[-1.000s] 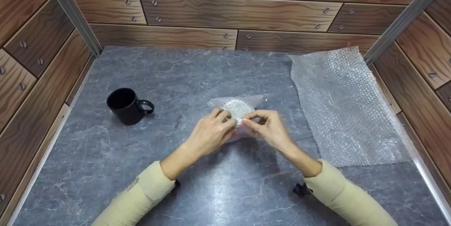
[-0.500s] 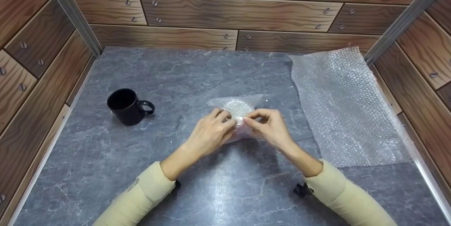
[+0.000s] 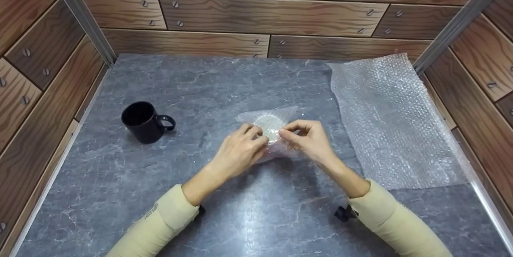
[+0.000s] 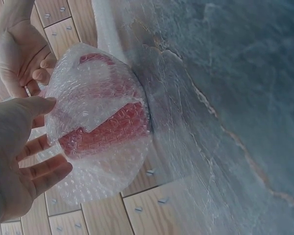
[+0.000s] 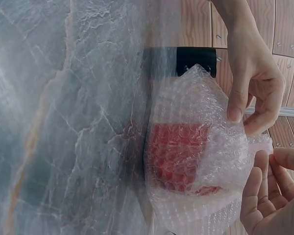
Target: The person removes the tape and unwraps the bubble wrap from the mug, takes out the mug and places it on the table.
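right hand [image 3: 313, 140] has edged away from left hand [image 3: 240, 144], its fingertips pinching what may be a strip [image 5: 259, 143]; left fingers hold the red bundle [image 4: 100, 129] below them.

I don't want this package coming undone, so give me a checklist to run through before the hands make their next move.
1. Left hand steadying the wrapped bundle: ok, its thumb and fingers hold the top.
2. Right hand gripping: ok, thumb and finger pinch a clear strip there; tape or wrap, cannot tell.
3. Red item covered: ok on the sides shown; it shows through the bubbles.
4. Ends tucked in: not ok, a loose flap juts out at the far side.
5. Black mug out of the way: ok, upright and apart at the left.
6. Bundle sealed: cannot tell.
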`<action>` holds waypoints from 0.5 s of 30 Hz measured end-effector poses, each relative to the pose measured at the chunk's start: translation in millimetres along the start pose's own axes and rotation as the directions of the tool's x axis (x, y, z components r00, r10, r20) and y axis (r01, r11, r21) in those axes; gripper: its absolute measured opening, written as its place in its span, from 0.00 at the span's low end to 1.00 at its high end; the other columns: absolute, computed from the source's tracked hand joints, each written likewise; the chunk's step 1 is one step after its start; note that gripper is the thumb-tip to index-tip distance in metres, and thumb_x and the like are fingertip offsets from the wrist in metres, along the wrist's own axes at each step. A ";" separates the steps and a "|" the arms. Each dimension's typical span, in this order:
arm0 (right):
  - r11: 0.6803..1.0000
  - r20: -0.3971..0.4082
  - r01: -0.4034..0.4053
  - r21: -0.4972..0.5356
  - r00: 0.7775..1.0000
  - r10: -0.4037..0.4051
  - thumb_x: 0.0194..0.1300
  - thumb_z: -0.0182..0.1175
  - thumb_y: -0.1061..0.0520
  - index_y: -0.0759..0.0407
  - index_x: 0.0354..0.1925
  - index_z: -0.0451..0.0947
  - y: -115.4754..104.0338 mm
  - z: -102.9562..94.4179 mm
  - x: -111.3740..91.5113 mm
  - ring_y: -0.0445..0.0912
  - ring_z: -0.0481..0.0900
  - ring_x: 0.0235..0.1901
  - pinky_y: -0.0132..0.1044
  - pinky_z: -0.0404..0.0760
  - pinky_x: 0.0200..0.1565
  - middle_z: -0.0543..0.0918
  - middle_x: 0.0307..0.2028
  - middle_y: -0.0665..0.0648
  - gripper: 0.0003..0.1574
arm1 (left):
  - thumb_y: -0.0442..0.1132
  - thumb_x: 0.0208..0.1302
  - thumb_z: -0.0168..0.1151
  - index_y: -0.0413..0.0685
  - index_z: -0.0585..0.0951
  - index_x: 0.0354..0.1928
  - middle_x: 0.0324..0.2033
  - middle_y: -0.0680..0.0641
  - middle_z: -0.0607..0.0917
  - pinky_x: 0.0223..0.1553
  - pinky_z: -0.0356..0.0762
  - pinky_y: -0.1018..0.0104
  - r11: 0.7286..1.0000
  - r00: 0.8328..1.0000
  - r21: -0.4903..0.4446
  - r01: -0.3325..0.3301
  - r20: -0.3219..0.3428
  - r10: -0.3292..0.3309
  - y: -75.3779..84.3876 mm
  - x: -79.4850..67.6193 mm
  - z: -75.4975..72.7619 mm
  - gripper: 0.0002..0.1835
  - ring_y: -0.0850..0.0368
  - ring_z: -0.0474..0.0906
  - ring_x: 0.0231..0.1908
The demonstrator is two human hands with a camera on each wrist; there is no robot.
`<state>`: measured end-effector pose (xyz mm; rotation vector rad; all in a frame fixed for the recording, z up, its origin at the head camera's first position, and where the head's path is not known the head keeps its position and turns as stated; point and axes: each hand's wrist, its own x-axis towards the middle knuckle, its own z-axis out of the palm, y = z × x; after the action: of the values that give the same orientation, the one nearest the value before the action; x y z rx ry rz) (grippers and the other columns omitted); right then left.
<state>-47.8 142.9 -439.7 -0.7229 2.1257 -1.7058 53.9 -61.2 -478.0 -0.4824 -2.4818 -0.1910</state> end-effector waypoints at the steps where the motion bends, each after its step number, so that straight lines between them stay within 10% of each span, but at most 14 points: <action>1: 1.000 -0.002 -0.006 0.007 1.000 0.006 0.66 0.72 0.62 0.73 0.40 0.87 -0.3 -0.6 0.9 0.37 0.81 0.19 0.26 0.82 0.23 0.89 0.26 0.49 0.11 | 0.46 0.68 0.71 0.53 0.85 0.41 0.45 0.50 0.88 0.36 0.87 0.69 1.000 1.000 0.000 0.000 -0.002 0.000 -0.1 -0.1 0.1 0.07 0.54 0.81 0.46; 15: 1.000 0.024 -0.025 0.001 0.999 0.025 0.68 0.71 0.60 0.74 0.43 0.86 -6.8 -3.9 9.6 0.38 0.83 0.21 0.28 0.85 0.26 0.89 0.28 0.44 0.14 | 0.47 0.67 0.72 0.54 0.85 0.40 0.44 0.51 0.87 0.35 0.87 0.69 1.000 1.000 0.011 0.006 0.013 -0.006 0.6 0.2 0.4 0.08 0.55 0.81 0.45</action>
<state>-56.5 139.6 -431.7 -0.7096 2.1084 -1.6777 53.8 -60.5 -478.2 -0.4734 -2.4958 -0.1769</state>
